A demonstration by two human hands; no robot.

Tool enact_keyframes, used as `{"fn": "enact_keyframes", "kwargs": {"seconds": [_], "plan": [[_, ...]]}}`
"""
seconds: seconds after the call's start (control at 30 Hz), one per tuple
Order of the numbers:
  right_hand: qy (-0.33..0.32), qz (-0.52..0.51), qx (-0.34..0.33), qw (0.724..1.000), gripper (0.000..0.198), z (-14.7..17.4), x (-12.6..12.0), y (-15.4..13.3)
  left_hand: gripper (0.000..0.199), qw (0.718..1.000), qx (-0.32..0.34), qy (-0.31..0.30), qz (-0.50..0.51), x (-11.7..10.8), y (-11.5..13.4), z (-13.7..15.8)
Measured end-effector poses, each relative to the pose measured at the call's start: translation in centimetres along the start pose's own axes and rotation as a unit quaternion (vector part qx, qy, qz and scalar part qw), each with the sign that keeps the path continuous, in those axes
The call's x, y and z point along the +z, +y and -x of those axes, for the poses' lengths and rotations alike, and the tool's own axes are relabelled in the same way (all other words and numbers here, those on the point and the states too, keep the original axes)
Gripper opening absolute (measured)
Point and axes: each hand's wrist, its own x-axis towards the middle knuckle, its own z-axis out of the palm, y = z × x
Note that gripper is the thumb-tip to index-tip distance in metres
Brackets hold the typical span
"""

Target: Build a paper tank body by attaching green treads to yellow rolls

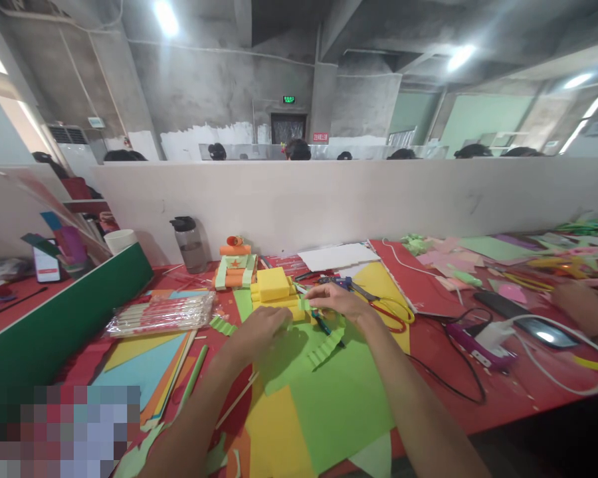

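Observation:
My right hand [341,302] is closed, its thumb and fingers pinching a small folded green paper strip [303,304] beside a yellow paper model [273,285]. Close to the model's front is my left hand [266,326]; its fingertips are blurred, so I cannot tell whether they hold anything. A pleated light green strip [327,346] lies on the large green paper sheet [343,398] below my hands. Scissors with yellow and red handles [393,312] rest to the right of my right hand. Another pleated green piece [223,325] lies to the left.
Behind the model stands an orange and green paper tank [236,265], with a water bottle [188,244] farther left. A bag of white sticks [160,315] lies on the left. At right are a purple power strip [483,348], cables and another person's hand [581,309].

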Motion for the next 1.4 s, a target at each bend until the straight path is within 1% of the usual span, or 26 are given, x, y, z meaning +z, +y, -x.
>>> {"fn": "enact_keyframes", "kwargs": {"seconds": [0.1,0.17,0.23,0.33,0.43,0.63,0.93,1.03,1.1,1.2,1.3,1.4], "plan": [[0.020,0.008,0.005,1.000,0.033,-0.2,0.1,0.2,0.025,0.993,-0.041,0.063,0.089,-0.8,-0.1,0.0],[0.019,0.003,0.003,1.000,0.033,-0.3,0.3,0.2,0.028,0.982,-0.061,0.097,0.151,-1.3,0.1,0.0],[0.007,0.003,0.004,1.000,0.033,-0.4,0.6,0.2,0.029,0.971,-0.072,0.116,0.195,-1.5,0.4,0.0],[-0.010,0.013,0.004,1.000,0.034,-0.6,1.1,0.2,0.030,0.962,-0.073,0.137,0.225,-1.3,0.7,-0.2],[-0.022,-0.014,0.006,1.000,0.034,-0.8,1.5,0.3,0.030,0.959,-0.053,0.154,0.231,-1.0,0.7,-0.3],[-0.045,-0.102,0.018,0.994,0.033,-1.1,2.0,0.7,0.024,0.972,-0.011,0.148,0.180,-0.9,0.7,-0.4],[-0.060,-0.133,0.012,0.989,0.032,-1.4,2.1,1.1,0.025,0.976,0.002,0.160,0.147,-0.7,0.7,-0.4],[-0.060,-0.141,0.010,0.988,0.031,-1.4,2.1,1.1,0.024,0.981,0.030,0.165,0.101,-0.8,0.7,-0.4],[-0.057,-0.146,0.010,0.988,0.032,-1.4,2.2,1.1,0.023,0.985,0.052,0.161,0.044,-0.8,0.6,-0.4],[-0.060,-0.155,0.011,0.986,0.033,-1.3,2.3,1.0,0.021,0.983,0.077,0.161,-0.033,-0.8,0.6,-0.5],[-0.070,-0.163,0.011,0.984,0.032,-1.2,2.4,0.8,0.020,0.979,0.090,0.171,-0.059,-0.7,0.6,-0.4],[-0.079,-0.160,0.007,0.984,0.033,-1.0,2.4,0.6,0.018,0.977,0.098,0.180,-0.064,-0.7,0.5,-0.5]]}}
